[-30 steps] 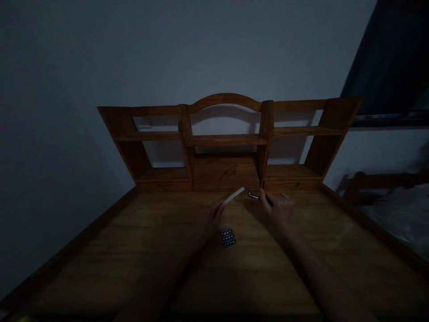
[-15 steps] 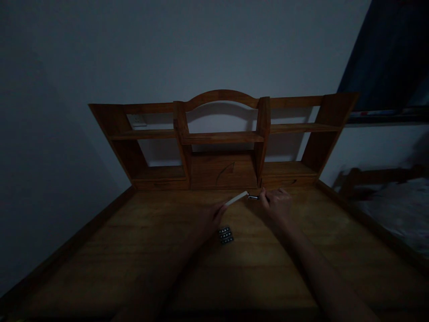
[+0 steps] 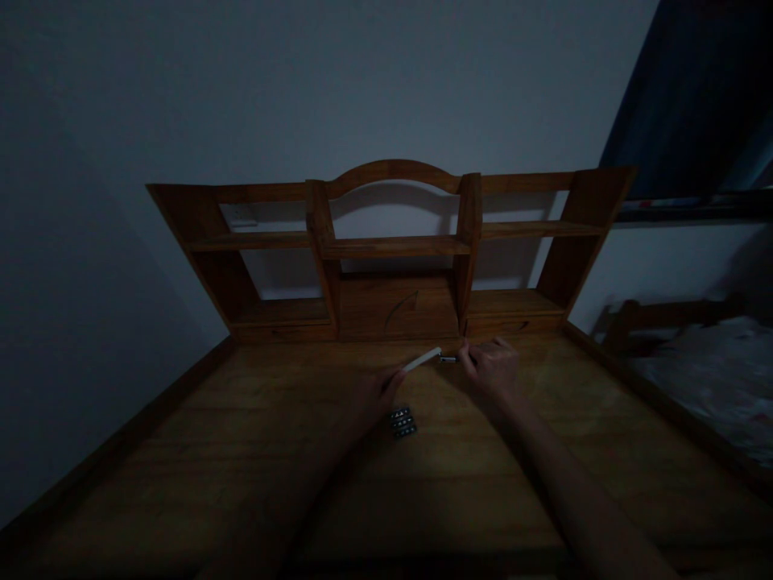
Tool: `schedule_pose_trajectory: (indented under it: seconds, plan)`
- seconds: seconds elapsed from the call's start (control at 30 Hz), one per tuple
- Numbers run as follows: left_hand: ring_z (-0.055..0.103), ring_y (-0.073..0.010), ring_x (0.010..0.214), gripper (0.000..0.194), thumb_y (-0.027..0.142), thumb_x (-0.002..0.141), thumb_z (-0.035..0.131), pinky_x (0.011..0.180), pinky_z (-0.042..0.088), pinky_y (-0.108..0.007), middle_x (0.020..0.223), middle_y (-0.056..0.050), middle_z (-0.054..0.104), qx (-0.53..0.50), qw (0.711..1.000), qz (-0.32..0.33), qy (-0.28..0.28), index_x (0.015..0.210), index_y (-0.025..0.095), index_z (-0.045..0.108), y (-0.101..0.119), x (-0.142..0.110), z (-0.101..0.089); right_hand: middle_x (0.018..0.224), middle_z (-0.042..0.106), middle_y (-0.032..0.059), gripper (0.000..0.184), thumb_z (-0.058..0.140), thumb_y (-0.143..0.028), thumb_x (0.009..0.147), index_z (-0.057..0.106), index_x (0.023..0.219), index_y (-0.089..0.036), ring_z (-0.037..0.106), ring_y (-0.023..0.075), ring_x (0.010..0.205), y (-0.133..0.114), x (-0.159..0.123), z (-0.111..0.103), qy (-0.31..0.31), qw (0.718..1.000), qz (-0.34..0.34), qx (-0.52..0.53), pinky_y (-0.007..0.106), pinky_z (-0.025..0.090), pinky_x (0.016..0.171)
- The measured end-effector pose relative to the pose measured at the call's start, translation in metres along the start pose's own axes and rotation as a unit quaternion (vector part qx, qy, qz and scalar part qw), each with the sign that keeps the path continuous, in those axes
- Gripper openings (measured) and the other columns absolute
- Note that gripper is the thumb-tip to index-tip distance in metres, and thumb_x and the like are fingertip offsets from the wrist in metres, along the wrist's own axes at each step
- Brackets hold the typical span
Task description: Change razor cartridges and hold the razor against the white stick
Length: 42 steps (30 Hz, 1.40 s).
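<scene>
My left hand (image 3: 386, 390) is closed on one end of a pale, flat stick (image 3: 421, 359), which slants up to the right above the desk. Closed too, my right hand (image 3: 492, 366) grips a slim tool with a shiny metal end (image 3: 448, 359); its handle is hidden in the fingers. The metal end meets or nearly meets the stick's far tip; contact cannot be made out in the dim light. Just below my left hand, a small dark block with rows of pale marks (image 3: 403, 422) lies on the desk.
The wooden desktop (image 3: 459, 483) has raised side edges. A wooden shelf unit (image 3: 395, 248) with low drawers stands along its back, against the wall. Off to the right are a dark curtain (image 3: 682, 105) and a pale, crumpled heap (image 3: 718, 379).
The whole view has shifted slightly, so everything sits a little further left. Both hands keep their holds, and the metal end stays by the stick's tip.
</scene>
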<state>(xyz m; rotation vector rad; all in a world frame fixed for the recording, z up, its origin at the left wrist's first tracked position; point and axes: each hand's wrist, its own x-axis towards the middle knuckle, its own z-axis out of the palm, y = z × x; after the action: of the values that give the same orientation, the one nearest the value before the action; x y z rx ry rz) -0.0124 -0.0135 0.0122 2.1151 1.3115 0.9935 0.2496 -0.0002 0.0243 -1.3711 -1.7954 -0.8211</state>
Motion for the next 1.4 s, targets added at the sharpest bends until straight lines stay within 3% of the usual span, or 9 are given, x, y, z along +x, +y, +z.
schedule_pose_trajectory:
  seconds: [0.17,0.4,0.7,0.87,1.07,1.27,1.4]
  plan:
    - [0.068,-0.0237,0.092,0.046,0.051,0.092,0.040,0.083,0.053,-0.035,0.105,-0.005,0.073,0.007,1.000,-0.008,0.028,0.114,0.022,0.068,-0.001,0.000,0.001,0.055,0.066,0.0052,0.042,0.048,-0.027,0.092,0.066,0.055,-0.018,0.054,0.0131,0.049,-0.002,0.000,0.001,-0.018,1.000,0.001,-0.017,0.032,0.033,0.071]
    - [0.068,-0.0228,0.090,0.046,0.052,0.092,0.040,0.084,0.053,-0.036,0.100,-0.002,0.074,-0.017,1.000,-0.006,-0.006,0.111,0.022,0.069,0.002,0.000,0.002,0.053,0.065,0.0046,0.042,0.048,-0.027,0.091,0.066,0.054,-0.018,0.053,0.0123,0.047,-0.003,0.001,0.001,-0.013,1.000,-0.017,-0.011,0.031,0.032,0.068]
    - [0.067,-0.0238,0.096,0.047,0.052,0.092,0.039,0.087,0.051,-0.037,0.106,-0.003,0.073,-0.047,0.999,-0.009,0.020,0.113,0.022,0.068,-0.001,0.002,0.001,0.055,0.067,0.0068,0.041,0.047,-0.027,0.091,0.067,0.056,-0.018,0.057,0.0136,0.050,-0.007,0.001,-0.001,-0.018,1.000,0.008,0.023,0.032,0.034,0.070]
    - [0.067,-0.0224,0.094,0.046,0.053,0.091,0.042,0.086,0.052,-0.035,0.103,-0.001,0.073,-0.062,0.998,-0.004,-0.018,0.112,0.022,0.068,0.000,0.001,0.007,0.057,0.067,0.0060,0.042,0.047,-0.028,0.092,0.068,0.058,-0.019,0.057,0.0139,0.050,-0.009,0.001,-0.002,-0.032,0.999,0.008,0.021,0.032,0.035,0.072]
    - [0.066,-0.0234,0.099,0.046,0.052,0.092,0.041,0.090,0.050,-0.036,0.109,-0.004,0.071,-0.056,0.998,-0.004,0.042,0.111,0.020,0.068,-0.003,0.003,0.005,0.055,0.067,0.0052,0.043,0.046,-0.027,0.093,0.068,0.057,-0.019,0.056,0.0127,0.049,-0.015,0.002,-0.006,-0.033,0.999,0.017,0.023,0.030,0.035,0.071]
    - [0.068,-0.0227,0.091,0.045,0.052,0.092,0.041,0.085,0.052,-0.036,0.102,-0.002,0.074,-0.034,0.999,0.007,0.003,0.111,0.022,0.069,0.001,0.001,0.005,0.054,0.067,0.0043,0.043,0.047,-0.026,0.092,0.068,0.055,-0.018,0.055,0.0116,0.048,-0.016,0.002,-0.005,-0.020,0.999,0.021,0.030,0.030,0.035,0.070]
    - [0.067,-0.0224,0.092,0.046,0.052,0.093,0.038,0.085,0.052,-0.036,0.103,-0.003,0.073,-0.023,0.999,-0.008,0.022,0.110,0.022,0.068,0.000,0.002,0.005,0.054,0.066,0.0051,0.044,0.045,-0.026,0.093,0.068,0.056,-0.017,0.056,0.0122,0.049,-0.017,0.001,-0.004,-0.021,0.999,0.029,0.037,0.031,0.036,0.071]
